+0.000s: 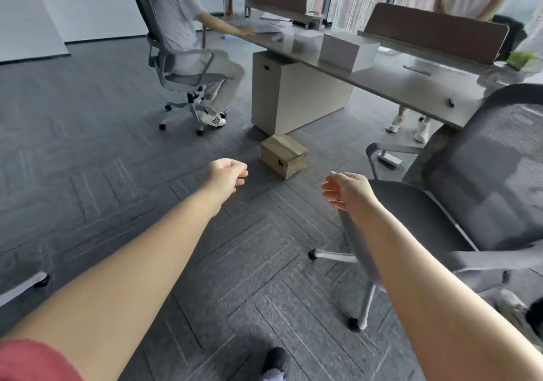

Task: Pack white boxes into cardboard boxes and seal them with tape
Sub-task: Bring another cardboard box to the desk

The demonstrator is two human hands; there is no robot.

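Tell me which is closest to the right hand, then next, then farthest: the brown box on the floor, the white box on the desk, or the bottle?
From the right hand:
1. Brown box, on the floor just ahead and to its left.
2. White box, up on the desk beyond.
3. Bottle, at the desk's far end by the seated person.

No text, label or number is sharp enough to read.

Short red sleeve [32, 360], dark shoe [274, 358]
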